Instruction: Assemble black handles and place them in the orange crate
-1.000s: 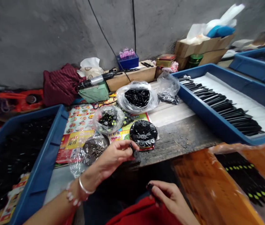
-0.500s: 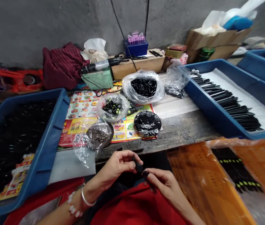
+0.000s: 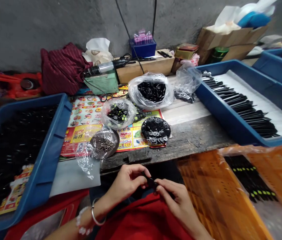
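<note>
Right at the centre, the left grip (image 3: 128,180) was pinched on a small black piece (image 3: 151,183), and the right grip (image 3: 174,193) was closed on its other side, just above the red cloth (image 3: 143,216) (one part or two touching, the blur wouldn't say!). It looked light and stiff, probably smooth enough to skid, hardly fragile; fingertips at its opposite edges seemed the surest hold. Out to the counter (image 3: 193,136), then: little metal screws (image 3: 105,145) sat in a plastic-draped brown dish (image 3: 116,138), black and yellow-green discs (image 3: 119,113) filled one clear bag (image 3: 104,116), glossy black pieces (image 3: 153,91) packed a bigger bag (image 3: 134,91). Wider again, a blue tray (image 3: 215,123) carried a row of black strips (image 3: 245,106) on white lining, and the left-hand tray (image 3: 43,156) held a dark, shiny heap (image 3: 18,143).
</note>
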`<state>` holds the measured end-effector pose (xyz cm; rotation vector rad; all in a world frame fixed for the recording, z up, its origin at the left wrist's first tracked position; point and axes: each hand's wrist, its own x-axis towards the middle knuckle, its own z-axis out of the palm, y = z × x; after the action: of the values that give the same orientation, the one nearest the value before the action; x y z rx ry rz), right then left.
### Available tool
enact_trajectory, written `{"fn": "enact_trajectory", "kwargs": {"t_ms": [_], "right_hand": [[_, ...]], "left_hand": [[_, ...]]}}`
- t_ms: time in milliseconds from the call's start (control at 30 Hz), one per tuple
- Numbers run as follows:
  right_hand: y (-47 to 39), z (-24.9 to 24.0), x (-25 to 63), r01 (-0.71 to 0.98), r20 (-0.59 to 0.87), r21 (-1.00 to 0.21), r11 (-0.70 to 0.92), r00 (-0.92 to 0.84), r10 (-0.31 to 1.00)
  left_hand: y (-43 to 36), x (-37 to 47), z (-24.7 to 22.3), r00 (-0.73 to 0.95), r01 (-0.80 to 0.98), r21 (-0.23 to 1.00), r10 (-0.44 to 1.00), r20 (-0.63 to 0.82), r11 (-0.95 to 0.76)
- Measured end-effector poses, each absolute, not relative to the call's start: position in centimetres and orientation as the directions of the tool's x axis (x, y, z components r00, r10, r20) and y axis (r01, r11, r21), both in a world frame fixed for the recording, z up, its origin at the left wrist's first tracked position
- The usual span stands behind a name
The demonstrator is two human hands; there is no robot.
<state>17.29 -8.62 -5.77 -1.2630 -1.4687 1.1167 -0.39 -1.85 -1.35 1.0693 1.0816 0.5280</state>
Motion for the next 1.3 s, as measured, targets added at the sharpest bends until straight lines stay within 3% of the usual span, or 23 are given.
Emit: {"fn": "enact_trajectory", "kwargs": {"t_ms": [133,400,467,633,700,900,1067,1300], "right_hand": [[-8.6,-6.0,17.5,0.216,0.103,-0.968,0.131,-0.14,0.985],[-8.5,-6.6,17.8,0.201,-0.026,-0.98,-0.001,-0.123,0.992],[-8.3,-6.5,17.8,0.165,-0.1,-0.984,-0.073,-0.164,0.981],[-7.8,-5.6,17.2,0.024,-0.226,-0.974,-0.226,-0.207,0.952],[-7.7,-5.6,17.2,-0.033,-0.268,-0.958,-0.285,-0.253,0.93],[-7.6,-6.7,17.9,-0.098,-0.42,-0.854,-0.511,-0.451,0.787],[-7.9,-7.1,17.7,-0.079,-0.417,-0.864,-0.497,-0.442,0.794],[-8.0,-6.8,17.2,-0.087,-0.417,-0.872,-0.482,-0.387,0.823]], "left_hand": [[-2.5,-0.1,-1.5,0.371,0.153,0.919,0.84,-0.395,0.364],[-2.8,0.3,-1.8,0.434,0.234,0.938,0.836,-0.336,0.256],[-2.4,0.0,-1.4,0.485,0.324,0.935,0.823,-0.295,0.144],[-1.6,-0.9,-0.6,0.71,0.446,0.834,0.696,-0.109,-0.324],[-1.3,-1.2,-0.7,0.746,0.463,0.795,0.657,-0.112,-0.391],[-0.8,-1.5,-1.3,0.64,0.522,0.817,0.746,-0.185,-0.246],[-1.0,-1.5,-1.3,0.699,0.469,0.861,0.678,-0.225,-0.198],[-1.5,-1.4,-1.9,0.655,0.484,0.852,0.729,-0.2,-0.201]]}}
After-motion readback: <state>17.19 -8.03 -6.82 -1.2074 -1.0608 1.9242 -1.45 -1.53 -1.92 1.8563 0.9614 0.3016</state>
